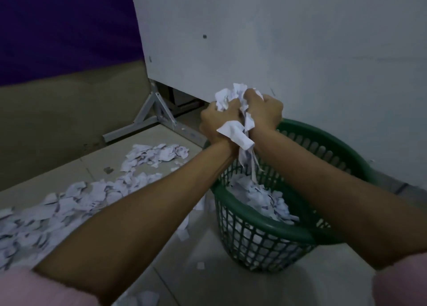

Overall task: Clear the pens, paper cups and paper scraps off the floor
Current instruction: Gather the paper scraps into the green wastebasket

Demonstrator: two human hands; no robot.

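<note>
My left hand [213, 123] and my right hand [264, 110] are pressed together, gripping a bunch of white paper scraps [233, 130] between them above a green mesh basket [265, 230]. Some scraps hang down from the bunch toward the basket's opening. More scraps in the basket [261, 199] lie in a heap. A wide band of torn paper scraps on the floor [76, 199] stretches along the tiles to the left of my arms. No pens or paper cups are in view.
A white desk panel [277, 51] stands right behind the basket, with a grey metal leg bracket [153, 114] at its left corner. A brown and purple wall [57, 74] runs along the left. A few loose scraps [182, 234] lie beside the basket.
</note>
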